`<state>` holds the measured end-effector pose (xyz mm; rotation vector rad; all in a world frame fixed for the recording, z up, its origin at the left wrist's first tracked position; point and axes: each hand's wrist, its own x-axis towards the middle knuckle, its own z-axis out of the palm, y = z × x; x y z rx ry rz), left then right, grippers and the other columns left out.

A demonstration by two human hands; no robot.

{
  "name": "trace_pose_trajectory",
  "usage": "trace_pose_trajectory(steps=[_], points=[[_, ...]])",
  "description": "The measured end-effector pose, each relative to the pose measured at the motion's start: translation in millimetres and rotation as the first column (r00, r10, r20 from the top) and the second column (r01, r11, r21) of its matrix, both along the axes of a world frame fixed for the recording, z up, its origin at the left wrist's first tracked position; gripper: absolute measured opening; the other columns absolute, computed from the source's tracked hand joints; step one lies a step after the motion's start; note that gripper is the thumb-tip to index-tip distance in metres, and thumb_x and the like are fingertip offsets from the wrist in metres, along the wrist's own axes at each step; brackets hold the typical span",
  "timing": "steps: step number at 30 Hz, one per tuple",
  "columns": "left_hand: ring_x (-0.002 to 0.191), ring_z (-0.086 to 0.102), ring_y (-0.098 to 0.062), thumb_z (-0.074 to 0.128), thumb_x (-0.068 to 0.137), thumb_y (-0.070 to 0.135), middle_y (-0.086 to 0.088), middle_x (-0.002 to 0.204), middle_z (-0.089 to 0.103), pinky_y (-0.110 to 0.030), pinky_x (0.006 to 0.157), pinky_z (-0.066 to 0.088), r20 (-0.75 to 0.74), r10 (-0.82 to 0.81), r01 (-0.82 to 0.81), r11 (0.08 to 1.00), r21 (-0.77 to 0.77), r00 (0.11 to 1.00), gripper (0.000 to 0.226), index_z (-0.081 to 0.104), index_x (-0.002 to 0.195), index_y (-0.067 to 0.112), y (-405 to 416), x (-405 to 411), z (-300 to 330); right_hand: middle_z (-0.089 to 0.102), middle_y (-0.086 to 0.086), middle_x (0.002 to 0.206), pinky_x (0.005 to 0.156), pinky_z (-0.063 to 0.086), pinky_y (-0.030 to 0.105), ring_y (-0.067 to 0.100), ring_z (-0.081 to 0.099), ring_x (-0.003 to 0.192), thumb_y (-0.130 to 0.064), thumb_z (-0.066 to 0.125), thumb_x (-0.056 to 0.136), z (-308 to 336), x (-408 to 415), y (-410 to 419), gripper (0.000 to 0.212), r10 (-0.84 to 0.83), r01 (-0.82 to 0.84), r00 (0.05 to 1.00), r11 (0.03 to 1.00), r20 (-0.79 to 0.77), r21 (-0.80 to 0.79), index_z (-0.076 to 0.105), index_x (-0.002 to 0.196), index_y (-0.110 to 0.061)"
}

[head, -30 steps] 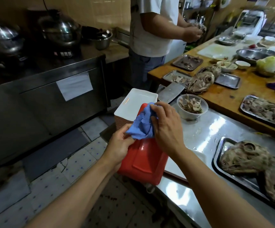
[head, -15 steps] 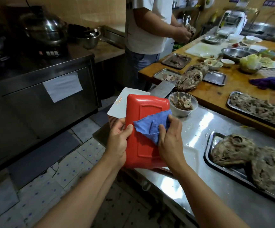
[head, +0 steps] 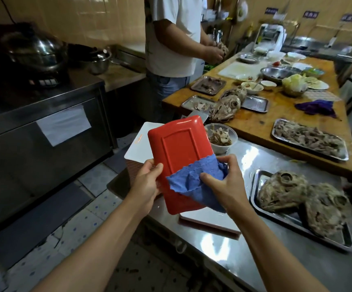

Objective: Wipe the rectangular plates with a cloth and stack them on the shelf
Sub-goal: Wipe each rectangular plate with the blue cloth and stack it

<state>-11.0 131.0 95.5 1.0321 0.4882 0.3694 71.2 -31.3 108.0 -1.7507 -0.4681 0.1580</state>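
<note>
A red rectangular plastic plate (head: 178, 152) is held up in the air with its underside toward the camera, tilted, above the edge of a shiny stainless steel counter (head: 244, 245). The left hand (head: 146, 185) grips the plate's lower left edge, thumb curled over the red back and the fingers hidden behind it. The right hand (head: 225, 184) pinches a crumpled blue cloth (head: 194, 182) against the plate's lower right part, thumb on top of the cloth and fingers bent round the bunched fabric at the plate's right edge. The cloth covers the plate's lower right corner and hangs below the hand.

Just behind the plate, to the left, stands a tall stack of white rectangular plates (head: 137, 150). Another white rectangular plate (head: 210, 222) lies flat on the counter directly below the held one.

Small dark signs (head: 310, 14) hang on the far tiled wall; their writing is too blurred to read. A blank white paper sheet (head: 64, 125) is stuck to the dark steel cabinet (head: 23, 165) on the left.
</note>
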Motion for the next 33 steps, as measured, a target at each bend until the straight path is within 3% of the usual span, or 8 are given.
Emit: trace_pose_trajectory(steps=[8, 11, 14, 17, 21, 24, 27, 33], points=[[0.098, 0.062, -0.022, 0.059, 0.090, 0.028, -0.006, 0.117, 0.062, -0.037, 0.083, 0.045, -0.245, -0.070, 0.133, 0.959, 0.250, 0.967, 0.045, 0.045, 0.130, 0.017, 27.7, -1.7, 43.4, 0.069, 0.008, 0.085, 0.056, 0.055, 0.032, 0.028, 0.070, 0.073, -0.009, 0.077, 0.061, 27.1, 16.6, -13.9, 0.042, 0.371, -0.328, 0.907, 0.920, -0.200, 0.216, 0.050, 0.092, -0.012], [0.117, 0.046, -0.014, 0.067, 0.085, 0.022, 0.000, 0.130, 0.044, -0.032, 0.094, 0.037, -0.128, 0.091, 0.001, 0.812, 0.584, 0.988, 0.067, 0.031, 0.141, 0.020, 32.8, 8.8, 62.4, 0.068, 0.014, 0.088, 0.061, 0.057, 0.036, 0.032, 0.068, 0.076, -0.007, 0.077, 0.061, 32.2, 22.7, -24.3, 0.047, 0.466, -0.413, 0.851, 0.878, -0.242, 0.240, 0.046, 0.096, -0.003], [0.120, 0.046, -0.008, 0.072, 0.080, 0.016, 0.004, 0.130, 0.050, -0.030, 0.101, 0.037, -0.105, -0.077, 0.130, 0.581, 0.804, 0.992, 0.058, 0.045, 0.132, 0.020, 38.5, 19.0, 85.0, 0.065, 0.015, 0.089, 0.059, 0.056, 0.033, 0.031, 0.067, 0.076, -0.014, 0.081, 0.057, 35.9, 29.4, -35.9, 0.051, 0.541, -0.508, 0.797, 0.841, -0.268, 0.187, 0.045, 0.092, -0.006], [0.096, 0.064, -0.010, 0.071, 0.079, 0.010, -0.002, 0.104, 0.065, -0.029, 0.082, 0.053, -0.224, -0.368, 0.411, 0.578, 0.705, 0.902, 0.035, 0.058, 0.111, 0.015, 40.5, 23.9, 97.9, 0.065, 0.013, 0.086, 0.059, 0.054, 0.031, 0.028, 0.065, 0.075, -0.016, 0.082, 0.055, 36.7, 35.1, -43.5, 0.048, 0.581, -0.560, 0.770, 0.813, -0.264, 0.159, 0.045, 0.086, -0.012], [0.088, 0.069, -0.026, 0.073, 0.072, 0.015, -0.011, 0.099, 0.067, -0.036, 0.071, 0.059, -0.268, -0.412, 0.485, 0.635, 0.601, 0.871, 0.046, 0.054, 0.113, 0.006, 35.7, 20.8, 96.5, 0.068, 0.016, 0.093, 0.065, 0.057, 0.039, 0.035, 0.067, 0.082, -0.019, 0.084, 0.055, 38.8, 42.2, -50.3, 0.047, 0.552, -0.551, 0.794, 0.831, -0.255, 0.082, 0.049, 0.086, -0.014], [0.087, 0.069, -0.025, 0.071, 0.077, 0.009, -0.009, 0.097, 0.067, -0.033, 0.073, 0.058, -0.250, -0.376, 0.449, 0.679, 0.581, 0.892, 0.028, 0.056, 0.101, 0.015, 30.6, 18.9, 88.4, 0.066, 0.014, 0.102, 0.073, 0.058, 0.043, 0.029, 0.068, 0.088, -0.022, 0.086, 0.062, 46.1, 44.4, -48.2, 0.049, 0.448, -0.461, 0.884, 0.883, -0.135, -0.092, 0.053, 0.098, -0.017], [0.085, 0.068, -0.029, 0.068, 0.081, 0.005, -0.016, 0.096, 0.068, -0.034, 0.073, 0.058, -0.243, -0.301, 0.386, 0.738, 0.554, 0.922, 0.027, 0.054, 0.104, 0.010, 24.4, 17.6, 82.1, 0.056, -0.003, 0.109, 0.074, 0.054, 0.024, 0.011, 0.061, 0.092, -0.026, 0.078, 0.073, 52.7, 40.6, -33.2, 0.048, 0.334, -0.268, 0.926, 0.909, 0.175, -0.320, 0.044, 0.107, -0.026], [0.095, 0.065, -0.034, 0.069, 0.081, 0.004, -0.023, 0.105, 0.066, -0.045, 0.088, 0.051, -0.209, -0.143, 0.240, 0.785, 0.571, 0.967, 0.036, 0.055, 0.115, 0.001, 11.9, 21.7, 79.9, 0.053, 0.002, 0.119, 0.076, 0.042, 0.030, 0.018, 0.050, 0.103, -0.025, 0.060, 0.089, 54.6, 25.6, 8.2, 0.034, 0.243, 0.021, 0.765, 0.916, 0.596, -0.401, 0.049, 0.120, -0.018]])
